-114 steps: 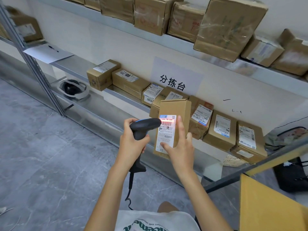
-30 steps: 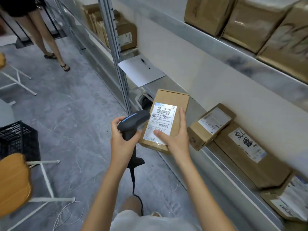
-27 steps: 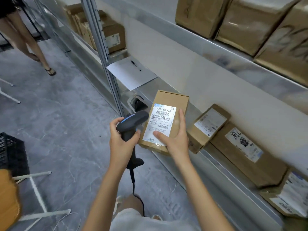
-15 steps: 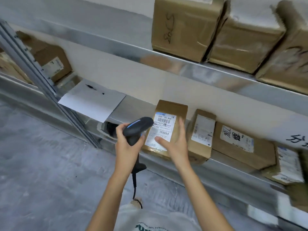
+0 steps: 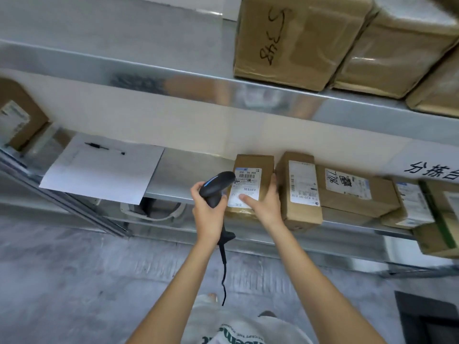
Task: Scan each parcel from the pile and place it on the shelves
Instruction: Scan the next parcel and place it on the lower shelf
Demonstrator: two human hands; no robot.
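Observation:
A small brown cardboard parcel (image 5: 253, 170) with a white barcode label rests on the middle metal shelf (image 5: 173, 180), pressed against the left side of another labelled parcel (image 5: 300, 187). My right hand (image 5: 263, 207) grips it, thumb on the label and fingers along its right side. My left hand (image 5: 207, 214) holds a black handheld scanner (image 5: 217, 186) by its grip, the scanner head just left of the parcel's label. The scanner's cable (image 5: 224, 269) hangs down.
A row of labelled parcels (image 5: 352, 194) fills the shelf to the right. A white sheet (image 5: 104, 170) with a pen (image 5: 104, 148) lies on the shelf to the left. Large boxes (image 5: 298, 38) sit on the upper shelf. A tape roll (image 5: 154, 209) lies on the lower shelf.
I have turned to face the shelf, and my right hand has carried the parcel forward onto the middle shelf beside the neighbouring box. The scanner stays in my left hand.

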